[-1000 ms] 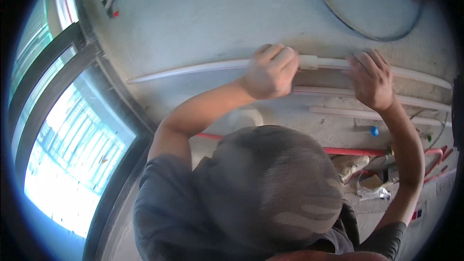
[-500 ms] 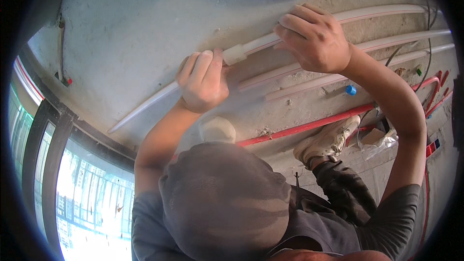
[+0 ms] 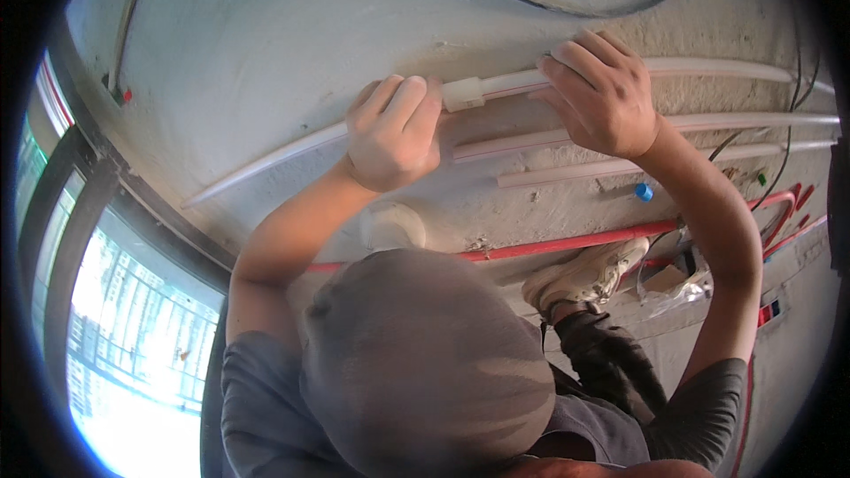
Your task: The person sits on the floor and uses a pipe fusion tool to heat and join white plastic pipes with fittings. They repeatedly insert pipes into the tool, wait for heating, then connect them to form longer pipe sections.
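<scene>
A long white plastic pipe [image 3: 274,158] runs left from a pale pipe coupling [image 3: 463,95]. My left hand [image 3: 396,134] is closed around this pipe, just left of the coupling. A second white pipe [image 3: 513,82] with a thin red stripe leaves the coupling on its right side. Around that one my right hand [image 3: 602,93] is closed, a short way from the joint. Both sets of fingers hide the pipe under them. How deep either pipe sits inside the coupling is hidden.
Two more white pipes, an upper one [image 3: 513,145] and a lower one [image 3: 558,173], lie below. A blue cap [image 3: 643,192] sits near a red pipe [image 3: 567,237]. Dark cables [image 3: 788,124] cross at right. A shoe [image 3: 593,274] and clear plastic bag [image 3: 673,296] are lower down; a window [image 3: 142,319] is at left.
The whole view has shifted and turned slightly, so the held pipe looks more level. Both hands keep their grip on either side of the coupling, which shows slightly farther right.
</scene>
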`<state>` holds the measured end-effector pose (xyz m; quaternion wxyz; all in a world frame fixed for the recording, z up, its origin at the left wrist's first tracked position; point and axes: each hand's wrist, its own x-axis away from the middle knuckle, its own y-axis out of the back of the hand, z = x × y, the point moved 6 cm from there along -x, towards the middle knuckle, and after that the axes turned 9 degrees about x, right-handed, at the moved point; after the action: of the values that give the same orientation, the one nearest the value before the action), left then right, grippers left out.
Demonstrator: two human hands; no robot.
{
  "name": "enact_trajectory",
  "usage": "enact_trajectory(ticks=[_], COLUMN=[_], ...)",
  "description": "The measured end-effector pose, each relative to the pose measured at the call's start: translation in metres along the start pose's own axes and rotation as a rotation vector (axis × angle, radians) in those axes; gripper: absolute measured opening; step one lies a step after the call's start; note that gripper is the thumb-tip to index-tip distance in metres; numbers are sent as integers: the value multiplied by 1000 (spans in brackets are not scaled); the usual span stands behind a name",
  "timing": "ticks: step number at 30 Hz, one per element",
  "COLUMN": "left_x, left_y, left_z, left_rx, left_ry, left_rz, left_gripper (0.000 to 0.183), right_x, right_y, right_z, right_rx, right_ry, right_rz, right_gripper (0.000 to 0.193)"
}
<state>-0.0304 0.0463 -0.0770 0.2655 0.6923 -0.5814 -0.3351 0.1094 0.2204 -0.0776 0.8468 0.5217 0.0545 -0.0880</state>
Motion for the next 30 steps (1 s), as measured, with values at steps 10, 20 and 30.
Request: enact_trajectory(ticks=[10,20,30], left_x=[6,4,5], left_y=[3,-1,1], left_z=[3,-5,-9], left_rx=[2,13,20], left_ry=[-8,-51,-100], left_rz=[-45,-66,-73], left_gripper=[24,24,27], right_x=[-6,-6,-16], right_y=[-12,-16,-12], right_z=[13,19,34], right_rx=[-29,-36,15], right_ry=[41,-9,129], right_rz=[47,144,-109], right_gripper=[37,37,24])
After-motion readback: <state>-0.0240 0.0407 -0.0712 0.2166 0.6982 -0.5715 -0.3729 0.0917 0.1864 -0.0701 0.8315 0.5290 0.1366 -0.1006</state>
